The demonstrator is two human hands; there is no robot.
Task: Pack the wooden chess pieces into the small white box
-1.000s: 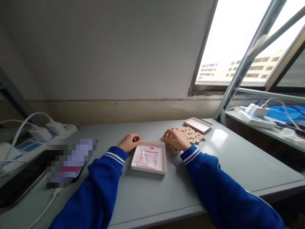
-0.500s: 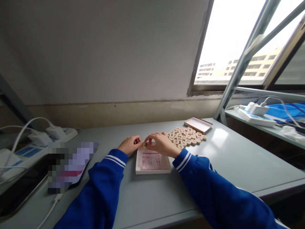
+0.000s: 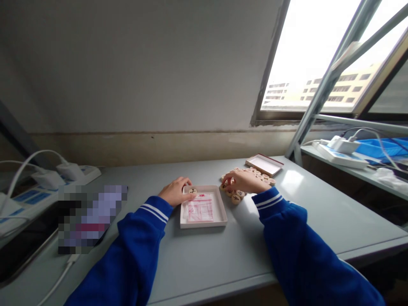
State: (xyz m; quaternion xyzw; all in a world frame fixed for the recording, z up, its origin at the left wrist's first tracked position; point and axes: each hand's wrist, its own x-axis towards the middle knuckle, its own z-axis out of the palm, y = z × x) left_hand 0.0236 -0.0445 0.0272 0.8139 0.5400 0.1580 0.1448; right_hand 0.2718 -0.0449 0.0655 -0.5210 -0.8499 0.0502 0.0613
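Note:
A shallow white box (image 3: pixel 219 212) lies on the desk with a folded red-lined sheet in a clear wrapper (image 3: pixel 200 210) inside. One round wooden Chinese chess piece (image 3: pixel 192 191) with a black character sits in its back left corner. My left hand (image 3: pixel 176 191) grips that corner, thumb inside by the piece and fingers behind the wall. To the right, my right hand (image 3: pixel 244 182) reaches over a flat cluster of Chinese chess pieces (image 3: pixel 236 199). Its bent thumb and fingers close on a piece at the cluster's left edge, mostly covered by the fingertips.
Behind the pieces lies the box lid (image 3: pixel 264 164), inside up. A phone (image 3: pixel 95 216) with a blurred screen and a charging cable is at left, beside a power strip (image 3: pixel 92 173) with white plugs. A metal frame post (image 3: pixel 299 140) stands at the desk's right back corner.
My right hand has left the box and moved right to the cluster. The piece now lies in the box corner, under my left thumb, which has come over the wall.

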